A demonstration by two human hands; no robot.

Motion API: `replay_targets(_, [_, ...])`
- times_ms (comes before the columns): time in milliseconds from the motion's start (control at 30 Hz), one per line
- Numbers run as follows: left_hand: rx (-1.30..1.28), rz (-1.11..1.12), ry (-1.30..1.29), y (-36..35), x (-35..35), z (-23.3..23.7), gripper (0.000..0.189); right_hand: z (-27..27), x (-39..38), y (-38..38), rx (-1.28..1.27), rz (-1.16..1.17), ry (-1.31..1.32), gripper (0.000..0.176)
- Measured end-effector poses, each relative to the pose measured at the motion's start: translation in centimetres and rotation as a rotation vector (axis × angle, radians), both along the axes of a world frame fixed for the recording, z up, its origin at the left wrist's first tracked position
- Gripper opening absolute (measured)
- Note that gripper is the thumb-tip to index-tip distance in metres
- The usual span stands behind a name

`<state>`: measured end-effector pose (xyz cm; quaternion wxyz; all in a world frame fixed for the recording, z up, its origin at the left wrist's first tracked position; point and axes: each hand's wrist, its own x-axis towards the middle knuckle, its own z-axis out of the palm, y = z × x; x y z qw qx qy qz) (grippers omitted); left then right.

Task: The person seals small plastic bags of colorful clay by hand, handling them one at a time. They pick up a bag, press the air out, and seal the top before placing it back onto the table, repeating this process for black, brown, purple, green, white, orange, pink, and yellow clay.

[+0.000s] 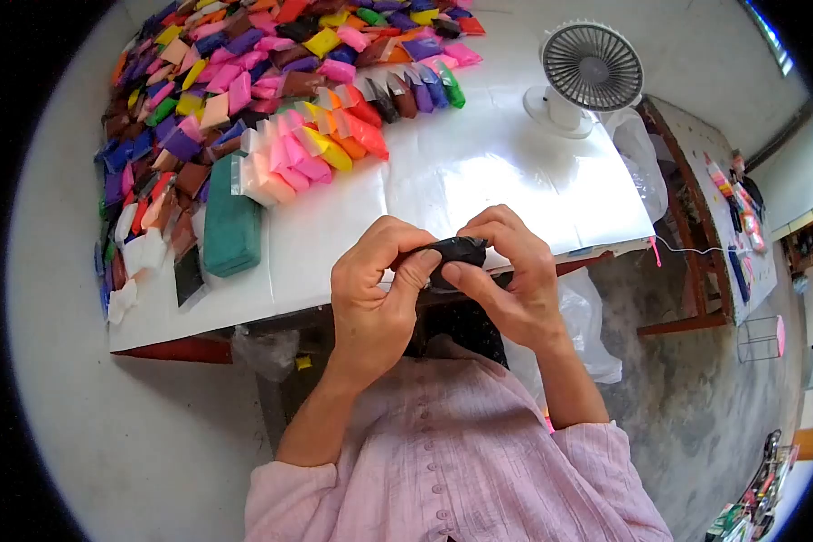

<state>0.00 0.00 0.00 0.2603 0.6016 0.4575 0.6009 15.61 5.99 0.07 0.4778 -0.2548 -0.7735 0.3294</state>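
Observation:
Both hands are closed on a small black packet (459,251) just above the front edge of the table. My left hand (375,285) pinches its left end between thumb and fingers, and my right hand (519,275) grips the right end the same way. The packet looks soft and shiny, and the fingers partly cover it. Beyond my left hand lies a row of clear-topped bags in several colours (312,149). A dark green block (232,226) sits on the table to the left of that row.
A large pile of colourful packets (217,77) covers the table's far left. A white fan (592,68) stands at the back right of the white table (506,190). Clear plastic bags (583,325) hang below the front edge. A second table (714,181) stands to the right.

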Motion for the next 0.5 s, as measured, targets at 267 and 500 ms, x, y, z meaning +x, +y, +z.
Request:
replay_targets(267, [-0.005,-0.010,-0.175,-0.16,0.49,0.05,0.008,-0.38,-0.20,-0.38,0.021,-0.033,0.049,0.016])
replay_targets(500, [0.169,0.047,0.119,0.47,-0.24,0.15,0.012,0.11,-0.44,-0.23,0.168,-0.078,0.041,0.018])
